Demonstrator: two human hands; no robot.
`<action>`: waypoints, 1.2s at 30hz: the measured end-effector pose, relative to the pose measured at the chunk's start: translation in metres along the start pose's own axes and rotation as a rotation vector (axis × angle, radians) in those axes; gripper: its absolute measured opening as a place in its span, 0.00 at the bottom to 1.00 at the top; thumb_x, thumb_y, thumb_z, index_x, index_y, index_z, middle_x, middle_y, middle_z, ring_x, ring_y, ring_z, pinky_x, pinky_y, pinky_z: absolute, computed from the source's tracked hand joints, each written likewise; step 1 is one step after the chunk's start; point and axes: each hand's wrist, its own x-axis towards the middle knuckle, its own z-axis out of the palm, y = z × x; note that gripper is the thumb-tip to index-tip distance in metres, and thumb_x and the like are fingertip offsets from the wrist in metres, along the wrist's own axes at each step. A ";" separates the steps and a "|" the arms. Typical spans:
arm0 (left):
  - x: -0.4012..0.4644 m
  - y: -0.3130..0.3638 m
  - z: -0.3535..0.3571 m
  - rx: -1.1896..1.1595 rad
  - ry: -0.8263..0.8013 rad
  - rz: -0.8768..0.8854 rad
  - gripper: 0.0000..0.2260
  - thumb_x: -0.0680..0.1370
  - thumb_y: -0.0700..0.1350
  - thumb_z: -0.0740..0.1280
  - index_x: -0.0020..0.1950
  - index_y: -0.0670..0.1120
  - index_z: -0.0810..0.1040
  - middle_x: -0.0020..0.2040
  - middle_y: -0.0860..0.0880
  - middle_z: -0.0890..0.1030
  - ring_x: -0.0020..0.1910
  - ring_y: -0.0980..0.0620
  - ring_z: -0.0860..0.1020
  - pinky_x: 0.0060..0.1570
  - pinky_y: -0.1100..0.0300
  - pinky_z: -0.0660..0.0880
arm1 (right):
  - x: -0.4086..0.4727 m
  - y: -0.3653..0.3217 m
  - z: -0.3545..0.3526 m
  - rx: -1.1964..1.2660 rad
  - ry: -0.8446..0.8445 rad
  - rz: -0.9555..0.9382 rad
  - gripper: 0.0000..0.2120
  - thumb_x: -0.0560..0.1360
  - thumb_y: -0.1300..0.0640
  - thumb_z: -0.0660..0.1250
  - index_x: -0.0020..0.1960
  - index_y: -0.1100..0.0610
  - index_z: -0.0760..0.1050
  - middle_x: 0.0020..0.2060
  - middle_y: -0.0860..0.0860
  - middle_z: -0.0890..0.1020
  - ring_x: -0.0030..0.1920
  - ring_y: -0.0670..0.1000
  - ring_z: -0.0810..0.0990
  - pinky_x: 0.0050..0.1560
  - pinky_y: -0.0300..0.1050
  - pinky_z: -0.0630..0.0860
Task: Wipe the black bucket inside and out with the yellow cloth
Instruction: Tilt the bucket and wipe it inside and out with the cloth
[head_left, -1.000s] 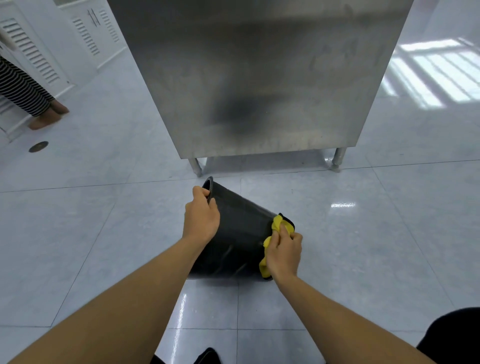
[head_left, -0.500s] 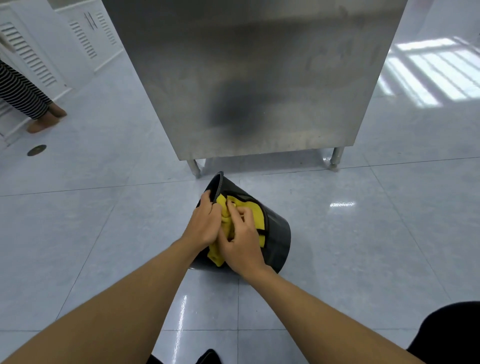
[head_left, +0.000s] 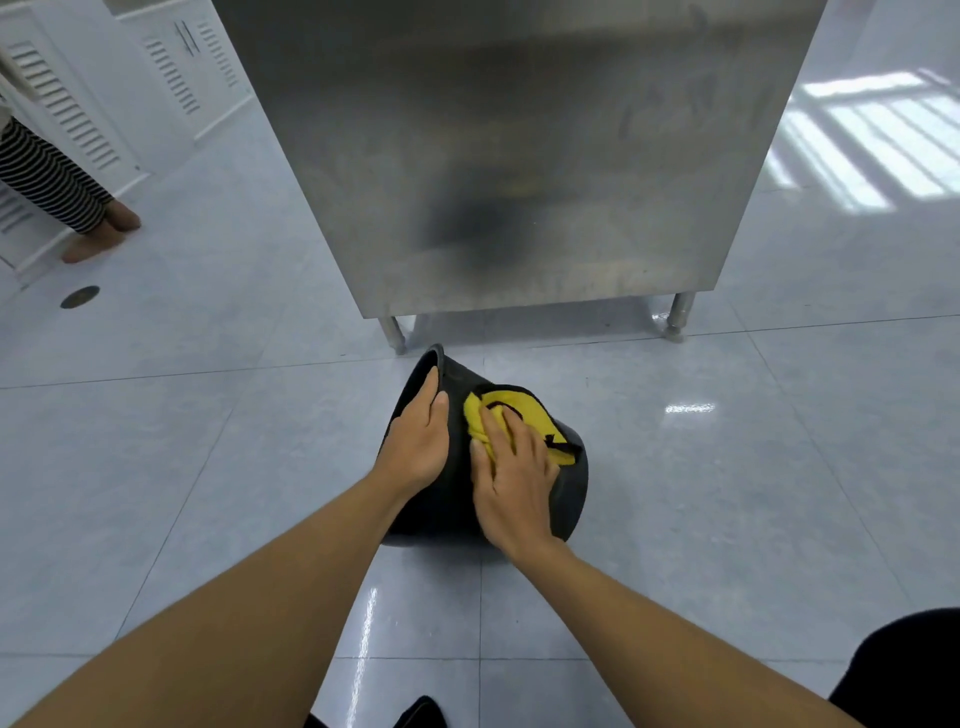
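The black bucket (head_left: 569, 493) lies tilted on its side on the tiled floor, its open rim turned to the left and away, its base to the right. My left hand (head_left: 418, 439) grips the bucket at the rim side, fingers wrapped over the edge. My right hand (head_left: 511, 475) lies flat on the bucket's outer wall and presses the yellow cloth (head_left: 519, 410) against it. The cloth has a dark edge and spreads over the top of the wall toward the base. The bucket's inside is hidden.
A tall stainless steel cabinet (head_left: 519, 156) on short legs (head_left: 678, 317) stands right behind the bucket. At the far left a person's striped trouser legs and feet (head_left: 98, 228) stand by white louvred cabinets (head_left: 78, 104). A floor drain (head_left: 79, 296) lies nearby.
My right hand carried the cloth from the bucket's base end up along the outer wall toward the rim and now back over the middle. The bucket rolled slightly under my left hand.
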 end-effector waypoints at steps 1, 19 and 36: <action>-0.001 0.001 0.000 -0.015 0.006 0.020 0.22 0.86 0.51 0.49 0.81 0.53 0.57 0.77 0.51 0.67 0.75 0.49 0.66 0.74 0.56 0.60 | 0.002 -0.009 0.000 0.010 -0.010 -0.042 0.23 0.83 0.40 0.45 0.77 0.38 0.57 0.76 0.44 0.63 0.76 0.49 0.58 0.72 0.55 0.55; -0.011 0.016 -0.003 -0.027 0.001 -0.074 0.10 0.84 0.43 0.53 0.61 0.45 0.71 0.49 0.47 0.78 0.43 0.51 0.76 0.38 0.60 0.73 | 0.001 0.010 -0.009 -0.016 -0.043 0.113 0.25 0.82 0.41 0.43 0.78 0.39 0.58 0.77 0.43 0.63 0.76 0.47 0.58 0.73 0.55 0.51; -0.004 0.003 -0.001 0.286 -0.037 0.033 0.17 0.84 0.40 0.57 0.72 0.40 0.60 0.62 0.43 0.69 0.44 0.54 0.73 0.38 0.67 0.71 | -0.014 0.060 -0.017 -0.210 0.016 0.258 0.23 0.83 0.44 0.50 0.78 0.42 0.60 0.73 0.53 0.66 0.72 0.57 0.63 0.69 0.59 0.62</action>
